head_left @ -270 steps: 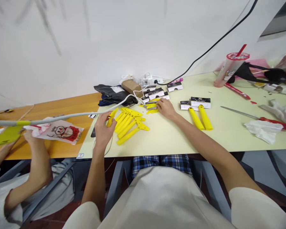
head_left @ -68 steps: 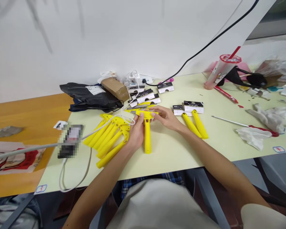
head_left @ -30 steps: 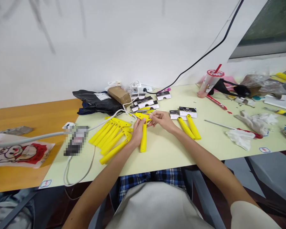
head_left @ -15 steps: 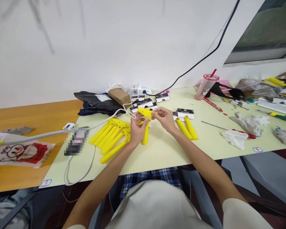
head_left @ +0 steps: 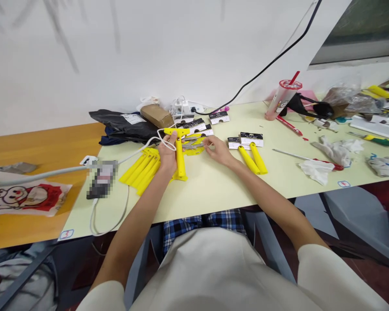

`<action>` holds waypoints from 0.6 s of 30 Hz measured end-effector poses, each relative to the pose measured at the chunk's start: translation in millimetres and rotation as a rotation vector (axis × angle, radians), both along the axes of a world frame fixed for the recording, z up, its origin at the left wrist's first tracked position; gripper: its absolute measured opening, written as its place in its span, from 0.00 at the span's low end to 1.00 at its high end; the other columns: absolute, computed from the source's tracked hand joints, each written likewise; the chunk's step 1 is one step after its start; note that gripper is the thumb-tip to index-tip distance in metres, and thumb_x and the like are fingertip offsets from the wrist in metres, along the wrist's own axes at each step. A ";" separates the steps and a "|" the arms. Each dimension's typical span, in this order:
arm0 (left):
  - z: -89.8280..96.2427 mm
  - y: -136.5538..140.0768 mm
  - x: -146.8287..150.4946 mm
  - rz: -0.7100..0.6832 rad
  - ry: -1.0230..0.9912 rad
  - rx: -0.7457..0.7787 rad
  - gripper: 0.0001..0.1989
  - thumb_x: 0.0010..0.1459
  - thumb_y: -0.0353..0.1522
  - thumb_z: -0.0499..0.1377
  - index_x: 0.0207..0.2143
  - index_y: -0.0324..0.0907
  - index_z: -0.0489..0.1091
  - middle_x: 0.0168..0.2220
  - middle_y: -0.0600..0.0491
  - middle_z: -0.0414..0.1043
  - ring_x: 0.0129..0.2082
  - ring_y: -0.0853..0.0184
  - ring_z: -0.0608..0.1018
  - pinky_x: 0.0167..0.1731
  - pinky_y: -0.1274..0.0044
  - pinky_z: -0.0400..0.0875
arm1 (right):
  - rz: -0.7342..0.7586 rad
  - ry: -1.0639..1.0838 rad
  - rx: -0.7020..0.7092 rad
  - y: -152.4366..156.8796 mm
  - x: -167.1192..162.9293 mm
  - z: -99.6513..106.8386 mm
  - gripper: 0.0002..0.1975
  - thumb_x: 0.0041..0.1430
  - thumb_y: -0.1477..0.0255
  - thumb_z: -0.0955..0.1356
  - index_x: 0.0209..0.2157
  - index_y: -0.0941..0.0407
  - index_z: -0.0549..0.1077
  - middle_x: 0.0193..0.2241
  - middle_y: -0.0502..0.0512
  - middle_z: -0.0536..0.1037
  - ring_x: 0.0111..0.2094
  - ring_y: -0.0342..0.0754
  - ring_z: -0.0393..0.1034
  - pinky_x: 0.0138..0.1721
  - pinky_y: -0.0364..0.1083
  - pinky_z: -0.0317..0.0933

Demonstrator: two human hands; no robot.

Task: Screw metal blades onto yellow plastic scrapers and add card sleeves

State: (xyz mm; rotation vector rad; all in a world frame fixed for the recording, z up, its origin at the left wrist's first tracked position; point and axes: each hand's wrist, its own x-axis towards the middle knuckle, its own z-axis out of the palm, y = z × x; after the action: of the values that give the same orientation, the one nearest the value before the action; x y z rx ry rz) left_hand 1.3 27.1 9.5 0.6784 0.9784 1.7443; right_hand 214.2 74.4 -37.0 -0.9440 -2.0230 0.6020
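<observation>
My left hand [head_left: 168, 153] is closed around a yellow T-shaped scraper handle [head_left: 180, 160], with its crosspiece at the top and grip pointing down. My right hand [head_left: 216, 150] reaches to a small pile of grey metal blades [head_left: 192, 144] and flat yellow pieces [head_left: 194, 151]. Its fingertips are drawn together at the pile's right side; what lies between them is too small to make out. Several more yellow handles [head_left: 139, 170] lie side by side left of my left hand, which partly hides them. Two yellow grips [head_left: 253, 160] rest farther right, below black-and-white cards [head_left: 251, 139].
A white cable [head_left: 139, 151] crosses near my left hand. Black plastic packaging [head_left: 123, 127] and a cardboard box [head_left: 157, 115] lie behind. To the right are a drink cup [head_left: 282, 101], a long screwdriver [head_left: 291, 155] and crumpled white gloves [head_left: 333, 151]. A blurred-out device [head_left: 103, 178] lies left.
My hands have parted. My left hand has moved left with the yellow handle, now more upright; my right hand has let go of it and moved to the metal blades.
</observation>
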 end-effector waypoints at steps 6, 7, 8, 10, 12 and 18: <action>-7.7 15.7 -8.7 -0.028 -0.074 -0.073 0.21 0.55 0.45 0.76 0.35 0.43 0.71 0.28 0.55 0.76 0.28 0.71 0.80 0.25 0.82 0.73 | 0.057 -0.353 0.013 7.0 -11.6 -8.7 0.09 0.67 0.67 0.72 0.43 0.56 0.82 0.49 0.64 0.80 0.54 0.62 0.71 0.59 0.57 0.60; -9.7 16.4 -8.8 -0.037 -0.088 -0.086 0.20 0.55 0.44 0.76 0.35 0.42 0.72 0.28 0.55 0.76 0.28 0.71 0.80 0.25 0.82 0.73 | 0.047 -0.369 -0.010 9.6 -13.5 -6.7 0.08 0.67 0.67 0.73 0.43 0.56 0.82 0.49 0.64 0.80 0.54 0.62 0.70 0.58 0.57 0.59; -11.3 16.1 -8.7 -0.045 -0.102 -0.094 0.20 0.55 0.44 0.76 0.35 0.42 0.72 0.28 0.55 0.76 0.28 0.71 0.80 0.25 0.82 0.73 | 0.045 -0.381 -0.033 12.8 -14.8 -4.1 0.08 0.66 0.67 0.73 0.42 0.57 0.82 0.48 0.64 0.81 0.53 0.62 0.71 0.57 0.56 0.60; -13.5 13.1 -8.1 -0.054 -0.125 -0.091 0.19 0.56 0.42 0.76 0.35 0.42 0.72 0.29 0.55 0.76 0.28 0.71 0.80 0.25 0.82 0.73 | 0.074 -0.395 -0.073 20.2 -15.8 1.9 0.06 0.64 0.69 0.74 0.40 0.57 0.83 0.44 0.62 0.83 0.48 0.59 0.73 0.52 0.53 0.62; -14.4 7.6 -6.7 -0.068 -0.132 -0.074 0.20 0.55 0.41 0.76 0.35 0.42 0.71 0.31 0.55 0.76 0.29 0.72 0.81 0.25 0.83 0.72 | 0.121 -0.395 -0.093 26.7 -15.5 7.6 0.03 0.61 0.72 0.75 0.37 0.57 0.83 0.38 0.58 0.83 0.41 0.55 0.74 0.46 0.49 0.63; -18.6 -6.0 2.0 -0.162 -0.085 -0.064 0.21 0.53 0.42 0.77 0.38 0.42 0.71 0.34 0.55 0.76 0.32 0.71 0.82 0.27 0.83 0.76 | 0.034 -0.189 -0.052 25.8 -16.1 13.7 0.08 0.66 0.67 0.70 0.39 0.57 0.80 0.42 0.59 0.83 0.42 0.53 0.75 0.45 0.49 0.65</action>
State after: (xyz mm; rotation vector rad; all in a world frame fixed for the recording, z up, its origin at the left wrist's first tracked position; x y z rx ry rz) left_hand 3.3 21.1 -9.1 0.6200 0.8917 1.5813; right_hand 198.1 100.3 -23.2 -1.0322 -2.2035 0.6059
